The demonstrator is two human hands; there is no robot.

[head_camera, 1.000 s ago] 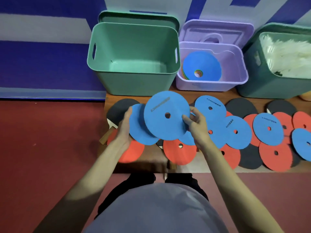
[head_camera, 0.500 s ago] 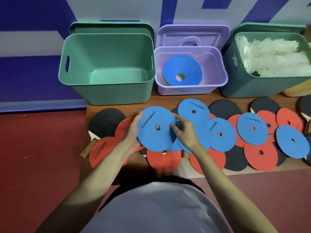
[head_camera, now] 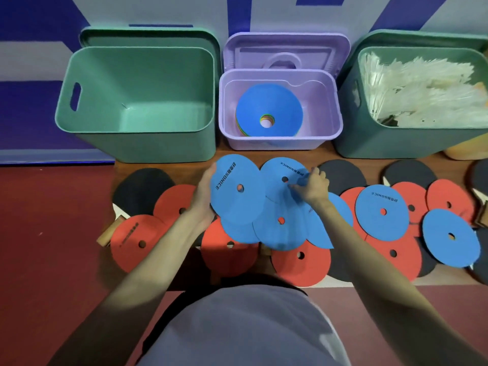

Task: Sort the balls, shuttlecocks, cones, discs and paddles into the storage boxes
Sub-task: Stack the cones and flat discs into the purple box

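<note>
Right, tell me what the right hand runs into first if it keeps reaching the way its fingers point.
The right hand points up-left over the blue disc it is pinching. Straight on, it would probably meet the blue disc stack held by the left hand; depth is unclear, so it might pass toward the purple box.

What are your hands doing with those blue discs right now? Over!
Left hand holds a stack of blue discs. Right hand pinches another blue disc off the pile. Left green box empty, nothing blocking it.
</note>
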